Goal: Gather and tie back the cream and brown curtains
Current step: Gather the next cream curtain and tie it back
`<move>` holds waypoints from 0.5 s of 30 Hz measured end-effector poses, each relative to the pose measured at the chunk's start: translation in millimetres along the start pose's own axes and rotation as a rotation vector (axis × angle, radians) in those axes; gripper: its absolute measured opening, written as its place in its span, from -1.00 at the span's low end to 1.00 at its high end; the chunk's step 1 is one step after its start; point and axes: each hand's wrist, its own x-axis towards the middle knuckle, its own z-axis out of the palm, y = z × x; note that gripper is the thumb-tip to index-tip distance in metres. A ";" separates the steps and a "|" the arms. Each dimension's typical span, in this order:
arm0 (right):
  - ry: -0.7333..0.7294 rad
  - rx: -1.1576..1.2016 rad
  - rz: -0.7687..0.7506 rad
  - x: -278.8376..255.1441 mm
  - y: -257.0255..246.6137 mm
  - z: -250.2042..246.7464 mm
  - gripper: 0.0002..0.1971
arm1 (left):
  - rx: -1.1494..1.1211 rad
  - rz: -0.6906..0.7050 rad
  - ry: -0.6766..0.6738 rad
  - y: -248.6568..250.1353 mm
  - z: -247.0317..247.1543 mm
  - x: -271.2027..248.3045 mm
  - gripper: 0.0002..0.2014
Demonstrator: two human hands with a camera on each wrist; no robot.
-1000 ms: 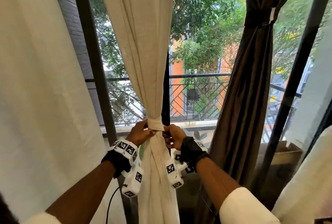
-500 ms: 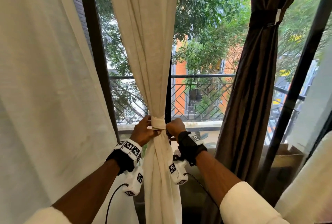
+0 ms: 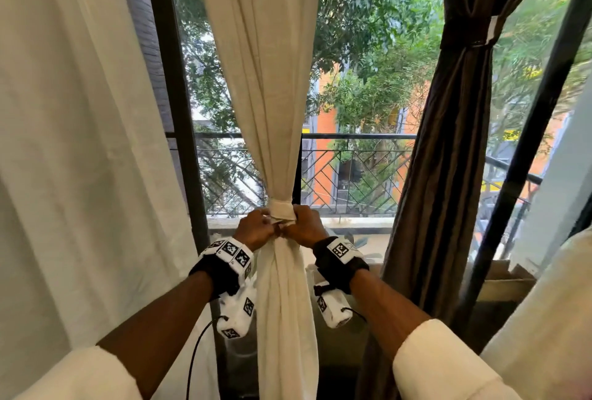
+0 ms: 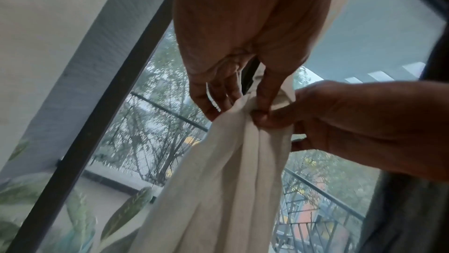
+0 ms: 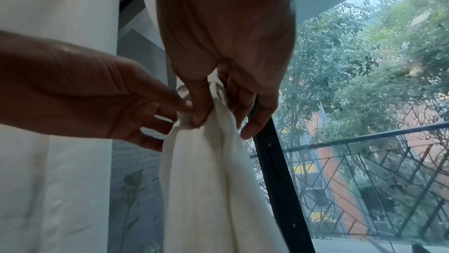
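Cinching the tie band (image 3: 282, 210) round the gathered cream curtain (image 3: 282, 287) at the window.
I am pinching the band with my left hand (image 3: 254, 229) and right hand (image 3: 304, 226); I should be pulling evenly, keeping folds bunched.

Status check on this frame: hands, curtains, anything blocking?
Left hand and right hand both pinching the cream tie band around the gathered cream curtain. Brown curtain already tied. Nothing in the way.
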 end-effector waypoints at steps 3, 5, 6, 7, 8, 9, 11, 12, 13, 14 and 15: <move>0.028 -0.021 0.001 5.6 3.9 2.8 -0.65 | 0.074 0.007 0.009 8.0 5.5 -10.0 -0.47; 0.036 -0.043 0.005 8.3 3.1 5.4 -0.62 | 0.080 0.006 0.050 13.1 7.4 -17.3 -0.49; 0.049 -0.052 0.008 8.4 1.5 6.0 -0.59 | 0.060 0.001 0.080 14.5 6.9 -20.1 -0.47; 0.073 -0.055 0.012 8.7 0.0 7.1 -0.55 | 0.049 -0.003 0.108 15.3 5.4 -22.1 -0.46; 0.111 -0.051 0.012 8.1 -1.7 7.9 -0.52 | 0.051 -0.014 0.122 15.6 3.1 -23.8 -0.45; 0.155 -0.042 0.005 5.3 -4.9 9.2 -0.52 | 0.058 -0.020 0.129 14.1 0.0 -24.8 -0.44; 0.257 -0.011 -0.022 0.5 -11.4 10.3 -0.56 | 0.063 0.002 0.133 11.3 -7.0 -25.0 -0.41; 0.307 0.006 -0.035 -1.5 -15.2 11.3 -0.61 | 0.064 0.026 0.148 10.9 -12.0 -25.8 -0.41; 0.352 0.016 -0.048 -3.3 -18.3 11.3 -0.66 | 0.062 0.060 0.178 10.8 -15.9 -26.2 -0.44; 0.391 0.024 -0.061 -3.5 -22.2 12.3 -0.71 | 0.056 0.104 0.221 11.1 -21.6 -27.4 -0.48; 0.418 0.040 -0.074 -4.2 -26.6 12.7 -0.75 | 0.051 0.165 0.271 11.4 -27.3 -29.1 -0.53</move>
